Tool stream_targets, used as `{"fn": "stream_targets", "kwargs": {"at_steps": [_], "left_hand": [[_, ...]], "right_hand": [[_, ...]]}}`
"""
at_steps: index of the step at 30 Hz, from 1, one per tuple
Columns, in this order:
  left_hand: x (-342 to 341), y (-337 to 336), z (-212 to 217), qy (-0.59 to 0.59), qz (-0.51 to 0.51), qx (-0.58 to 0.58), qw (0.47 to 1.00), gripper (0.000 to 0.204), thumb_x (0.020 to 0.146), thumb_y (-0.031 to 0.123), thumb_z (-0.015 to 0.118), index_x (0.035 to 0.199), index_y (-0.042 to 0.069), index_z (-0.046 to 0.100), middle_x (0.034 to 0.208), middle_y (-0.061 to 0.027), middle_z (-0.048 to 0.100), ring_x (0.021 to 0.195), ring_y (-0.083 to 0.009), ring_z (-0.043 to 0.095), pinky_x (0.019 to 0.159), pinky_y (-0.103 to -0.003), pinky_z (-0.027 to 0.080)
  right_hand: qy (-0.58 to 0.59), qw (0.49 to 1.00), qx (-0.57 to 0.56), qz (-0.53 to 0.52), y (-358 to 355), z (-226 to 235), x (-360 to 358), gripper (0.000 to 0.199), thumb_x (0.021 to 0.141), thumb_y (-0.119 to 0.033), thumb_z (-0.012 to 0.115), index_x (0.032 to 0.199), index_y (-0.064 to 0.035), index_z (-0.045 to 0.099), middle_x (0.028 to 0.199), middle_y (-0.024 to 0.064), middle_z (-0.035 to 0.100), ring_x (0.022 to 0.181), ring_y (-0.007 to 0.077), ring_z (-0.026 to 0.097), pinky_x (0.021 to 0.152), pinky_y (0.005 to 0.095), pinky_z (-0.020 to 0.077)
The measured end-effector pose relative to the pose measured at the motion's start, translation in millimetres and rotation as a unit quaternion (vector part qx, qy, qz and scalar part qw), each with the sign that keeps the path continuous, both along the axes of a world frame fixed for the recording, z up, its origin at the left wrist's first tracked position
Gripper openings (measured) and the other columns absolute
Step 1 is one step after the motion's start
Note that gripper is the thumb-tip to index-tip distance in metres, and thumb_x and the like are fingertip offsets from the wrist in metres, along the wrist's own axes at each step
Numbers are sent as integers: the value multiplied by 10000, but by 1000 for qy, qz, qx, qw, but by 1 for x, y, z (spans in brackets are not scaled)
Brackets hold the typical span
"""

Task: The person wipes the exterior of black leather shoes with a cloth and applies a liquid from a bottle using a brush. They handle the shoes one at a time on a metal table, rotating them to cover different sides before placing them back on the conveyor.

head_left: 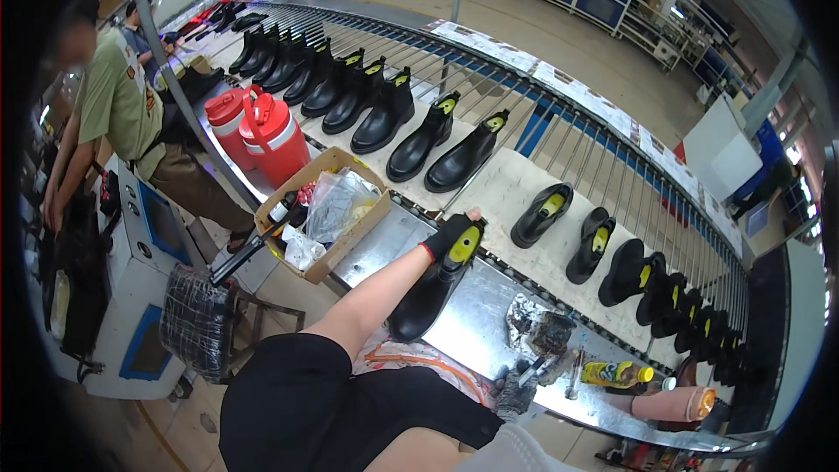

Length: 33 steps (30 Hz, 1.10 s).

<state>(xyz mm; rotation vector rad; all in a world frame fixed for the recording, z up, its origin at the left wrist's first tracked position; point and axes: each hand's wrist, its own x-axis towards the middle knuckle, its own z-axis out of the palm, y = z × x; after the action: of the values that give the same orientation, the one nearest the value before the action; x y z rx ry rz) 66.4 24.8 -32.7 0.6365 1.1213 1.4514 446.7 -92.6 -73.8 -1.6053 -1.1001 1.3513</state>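
My left hand (451, 236), in a black fingerless-looking glove with a red cuff, grips the top of a black ankle boot (419, 301) with a yellow-green insole. The boot is tilted, its toe towards me at the edge of the metal worktop (472, 310). Low at the right, my right hand (516, 395), in a grey glove, is closed around a slim tool with a pale shaft (530, 372); its far end is hard to make out. Beside that hand lie crumpled foil (524, 319) and a dark, stained lump (553, 332).
Black boots (383, 114) line the roller conveyor (533, 87), with more at right (625, 273). Left are a cardboard box (350, 240) of bags and two red jugs (275, 142). A yellow-labelled bottle (616, 374) and pink tumbler (669, 405) stand right. A co-worker (122, 105) is at left.
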Motion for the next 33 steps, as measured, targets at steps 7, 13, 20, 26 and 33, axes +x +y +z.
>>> {"fn": "stream_targets", "kwargs": {"at_steps": [7,13,20,26,33], "left_hand": [[-19,-7,1,16,-79,-2,997,732,896,648,343,751,-7,635,735,-111,634,696,-192,595,669,-289,477],[8,-19,50,-7,-66,-28,997,684,923,575,368,554,32,563,573,-86,558,553,-184,533,592,-274,439],[24,-55,110,0,-88,281,956,754,971,537,197,532,29,541,600,-94,531,887,-230,462,912,-321,328],[36,-74,129,61,-43,332,940,776,965,546,151,494,45,510,572,-87,520,809,-226,466,901,-334,332],[50,-79,139,9,-83,374,924,784,927,617,202,446,53,457,490,-79,476,679,-212,470,884,-314,347]], "right_hand": [[81,995,-48,13,-4,41,-14,290,855,-64,556,1134,-51,478,675,40,558,465,101,500,400,242,413],[155,987,-48,-23,-22,43,-9,659,803,12,522,1408,-107,290,812,63,557,519,85,487,398,228,389],[211,962,-93,-144,-22,59,-11,498,837,-35,505,1319,-138,431,895,112,628,489,82,482,373,198,404],[326,932,-97,-125,-27,80,-29,472,885,-132,541,1336,-191,418,812,55,577,560,78,502,462,187,453],[363,925,-78,-78,-27,97,-20,591,938,-120,456,1447,-213,173,1047,164,596,704,165,609,539,248,531]]}}
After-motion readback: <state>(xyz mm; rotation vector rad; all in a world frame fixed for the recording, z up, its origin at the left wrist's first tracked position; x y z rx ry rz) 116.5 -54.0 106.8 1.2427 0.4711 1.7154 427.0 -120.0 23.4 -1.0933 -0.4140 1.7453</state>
